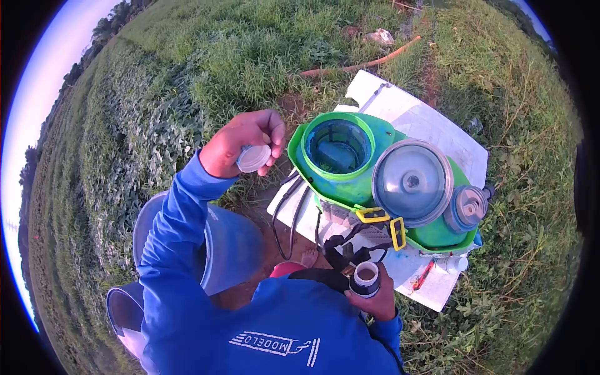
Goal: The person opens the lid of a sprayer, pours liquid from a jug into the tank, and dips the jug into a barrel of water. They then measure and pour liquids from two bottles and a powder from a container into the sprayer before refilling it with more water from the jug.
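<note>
While the person looks down over a blue long-sleeved shirt, the left hand is raised out in front of the chest, over the grass, its fingers curled closed around a small white round plastic cap whose flat face points toward the camera. The right hand sits low, close to the body, with its fingers wrapped shut around a dark bottle with a white open neck, held upright so the mouth faces up. Just beyond that bottle stands a green plastic backpack sprayer tank, resting on a white flat sheet spread on the ground. The tank's wide round filler opening is uncovered and shows a blue-green strainer inside; the left hand and cap are just beside this opening, apart from it. A large grey round lid lies on top of the tank to the right of the opening, with a smaller grey ribbed cap touching its edge. Yellow strap buckles and black straps hang at the tank's near side. A blue bucket stands beneath the left sleeve. An orange hose lies well apart in the grass.
</note>
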`<state>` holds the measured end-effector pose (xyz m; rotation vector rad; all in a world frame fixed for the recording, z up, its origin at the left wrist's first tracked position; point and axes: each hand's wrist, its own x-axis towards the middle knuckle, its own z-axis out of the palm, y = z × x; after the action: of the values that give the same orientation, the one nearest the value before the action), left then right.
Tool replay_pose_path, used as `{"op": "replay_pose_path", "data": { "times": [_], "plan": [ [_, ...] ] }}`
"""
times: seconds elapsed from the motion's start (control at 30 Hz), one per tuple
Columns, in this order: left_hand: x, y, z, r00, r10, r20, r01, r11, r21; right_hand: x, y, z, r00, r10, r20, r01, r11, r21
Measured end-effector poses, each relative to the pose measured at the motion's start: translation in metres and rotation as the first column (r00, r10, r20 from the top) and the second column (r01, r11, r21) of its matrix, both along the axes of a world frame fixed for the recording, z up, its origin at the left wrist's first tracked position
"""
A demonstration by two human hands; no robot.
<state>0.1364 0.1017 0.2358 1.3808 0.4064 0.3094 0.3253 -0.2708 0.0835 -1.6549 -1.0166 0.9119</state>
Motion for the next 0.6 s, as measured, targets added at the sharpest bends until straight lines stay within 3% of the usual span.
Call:
{"op": "replay_pose_path", "data": {
  "times": [0.03, 0.07, 0.1, 0.13, 0.23, 0.37, 0.47, 0.6],
  "plan": [
    [0.018, -0.007, 0.023, 0.985, -0.023, -0.173, 0.072, 0.956, 0.283, -0.001, -0.002, 0.001, 0.999, -0.023, -0.032, 0.022, 1.000, -0.010],
    [0.037, -0.009, 0.037, 0.962, -0.098, -0.253, 0.222, 0.821, 0.526, -0.002, -0.002, 0.004, 0.997, -0.046, -0.063, 0.044, 0.999, -0.021],
    [0.055, -0.009, 0.047, 0.926, -0.143, -0.349, 0.361, 0.605, 0.710, -0.003, -0.001, 0.008, 0.996, -0.064, -0.069, 0.064, 0.998, -0.009],
    [0.071, -0.011, 0.052, 0.880, -0.153, -0.449, 0.474, 0.329, 0.816, -0.003, -0.001, 0.008, 0.995, -0.069, -0.067, 0.068, 0.998, -0.016],
    [0.112, -0.028, 0.047, 0.769, 0.148, -0.622, 0.639, -0.184, 0.747, -0.004, -0.002, 0.011, 0.993, -0.096, -0.070, 0.095, 0.995, -0.018],
    [0.151, -0.025, 0.038, 0.497, 0.265, -0.827, 0.855, -0.316, 0.412, -0.007, -0.009, -0.002, 0.986, -0.146, -0.078, 0.148, 0.989, 0.022],
    [0.165, -0.037, 0.041, 0.306, 0.361, -0.881, 0.928, -0.318, 0.192, -0.009, -0.018, -0.015, 0.987, -0.146, -0.072, 0.146, 0.989, -0.012],
    [0.172, -0.038, 0.032, 0.299, 0.388, -0.872, 0.930, -0.324, 0.174, -0.013, -0.022, -0.024, 0.974, -0.206, -0.093, 0.206, 0.978, -0.007]
  ]
}}
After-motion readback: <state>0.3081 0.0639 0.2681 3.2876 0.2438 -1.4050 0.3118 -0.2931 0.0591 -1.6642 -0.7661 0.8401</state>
